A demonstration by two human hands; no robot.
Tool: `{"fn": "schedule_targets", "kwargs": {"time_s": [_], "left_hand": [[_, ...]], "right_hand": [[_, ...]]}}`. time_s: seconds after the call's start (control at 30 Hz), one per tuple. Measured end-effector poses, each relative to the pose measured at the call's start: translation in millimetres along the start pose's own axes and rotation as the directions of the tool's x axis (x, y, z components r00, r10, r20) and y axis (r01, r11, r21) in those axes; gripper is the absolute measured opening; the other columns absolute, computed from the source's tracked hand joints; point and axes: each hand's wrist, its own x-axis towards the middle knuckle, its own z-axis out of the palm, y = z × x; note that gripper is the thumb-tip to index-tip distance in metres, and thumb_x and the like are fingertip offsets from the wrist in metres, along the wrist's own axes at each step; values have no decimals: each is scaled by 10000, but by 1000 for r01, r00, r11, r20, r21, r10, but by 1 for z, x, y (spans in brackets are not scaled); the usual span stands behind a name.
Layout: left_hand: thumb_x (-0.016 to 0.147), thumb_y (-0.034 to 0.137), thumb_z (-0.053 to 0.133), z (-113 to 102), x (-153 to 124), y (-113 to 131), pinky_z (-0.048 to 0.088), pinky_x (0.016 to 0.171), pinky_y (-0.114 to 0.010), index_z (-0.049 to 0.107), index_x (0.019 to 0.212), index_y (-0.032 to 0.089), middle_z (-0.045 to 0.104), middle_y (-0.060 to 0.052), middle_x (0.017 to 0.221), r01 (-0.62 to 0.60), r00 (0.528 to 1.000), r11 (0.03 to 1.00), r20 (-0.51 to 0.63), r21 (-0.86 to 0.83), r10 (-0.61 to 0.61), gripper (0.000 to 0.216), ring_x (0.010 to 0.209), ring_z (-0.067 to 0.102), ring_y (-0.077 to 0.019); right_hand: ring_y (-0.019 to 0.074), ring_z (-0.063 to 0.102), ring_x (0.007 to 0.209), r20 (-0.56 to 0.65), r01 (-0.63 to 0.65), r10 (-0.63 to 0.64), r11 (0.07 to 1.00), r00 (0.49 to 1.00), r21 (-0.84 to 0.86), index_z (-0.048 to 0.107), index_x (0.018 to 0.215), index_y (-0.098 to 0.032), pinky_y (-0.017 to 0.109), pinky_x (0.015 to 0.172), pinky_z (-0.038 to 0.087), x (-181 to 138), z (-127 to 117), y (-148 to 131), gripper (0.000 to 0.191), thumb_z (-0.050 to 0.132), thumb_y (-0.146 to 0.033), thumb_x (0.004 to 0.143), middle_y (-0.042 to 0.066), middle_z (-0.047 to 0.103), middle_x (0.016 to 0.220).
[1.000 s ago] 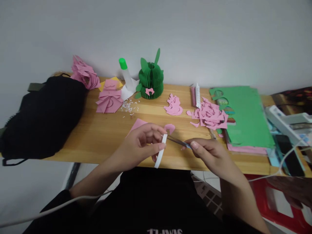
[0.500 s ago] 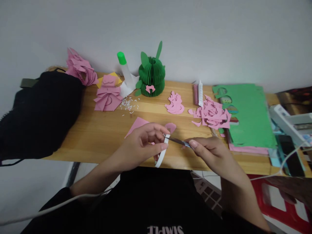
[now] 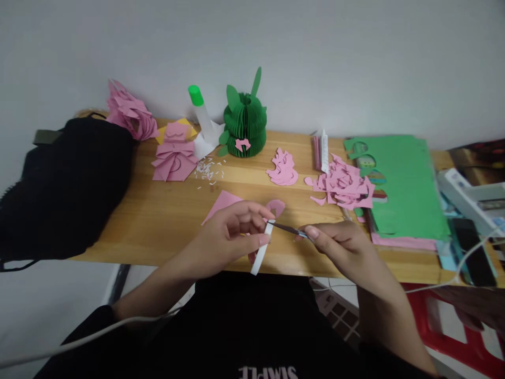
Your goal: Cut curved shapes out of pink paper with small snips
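White strip [image 3: 261,253] above wooden table [image 3: 158,226], grey wall [image 3: 335,63]

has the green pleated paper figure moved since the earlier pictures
No. Against the light wooden table, the green pleated paper figure keeps its place; the whole view has shifted slightly.
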Motion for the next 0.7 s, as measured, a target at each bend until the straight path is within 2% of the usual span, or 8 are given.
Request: {"fn": "schedule_targets", "kwargs": {"time_s": [0.33, 0.43, 0.5, 0.6, 0.67, 0.7], "left_hand": [[791, 179, 665, -3, -3, -3, 512, 543, -188, 618, 959, 163, 575, 21, 768, 36, 999, 999, 34, -30, -35, 175, 614, 556, -73], [785, 195, 666, -4, -6, -4, 502, 533, -182, 621, 957, 178, 580, 20, 770, 3, 1000, 999, 7, 33, -3, 179, 624, 564, -80], [785, 224, 666, -10, -13, -5, 505, 546, -188, 620, 971, 194, 601, 10, 797, -32, 997, 987, -62, 161, 42, 195, 655, 582, -94], [794, 285, 647, -30, -25, -11, 509, 567, -215, 612, 1028, 217, 607, 7, 797, -19, 956, 881, -249, 472, 155, 246, 656, 599, -114], [805, 321, 618, -52, -33, -19, 510, 591, -251, 593, 1085, 215, 611, 2, 795, 89, 892, 730, -381, 677, 245, 300, 643, 603, -133], [810, 320, 595, -64, -36, -24, 504, 603, -268, 592, 1089, 208, 614, -8, 806, 154, 853, 621, -420, 769, 308, 301, 654, 602, -147]], "right_hand": [[79, 216, 453, 16, 7, -7, 1000, 1000, -15, 378, 485, -202, 247, 416, 185, 0, 1, 0, 528, 507, -442, 938, -63, 222, 510], [85, 272, 442, -23, 40, -42, 996, 999, -79, 490, 524, -191, 242, 420, 226, -2, -1, 4, 496, 480, -447, 949, -51, 318, 491], [102, 383, 444, -81, 17, -34, 981, 996, -195, 633, 647, -179, 240, 441, 288, -3, -3, 13, 454, 460, -466, 953, -25, 466, 510], [179, 580, 531, -241, -165, 57, 874, 969, -456, 727, 864, -167, 270, 512, 374, -4, -5, 37, 486, 414, -528, 949, 56, 663, 629], [239, 625, 569, -379, -352, 128, 707, 916, -613, 724, 893, -156, 293, 505, 347, -3, -2, 55, 523, 381, -548, 948, 103, 691, 648], [259, 636, 586, -427, -429, 165, 625, 889, -652, 714, 922, -148, 297, 500, 331, -3, 0, 64, 506, 395, -540, 944, 118, 698, 663]]}}
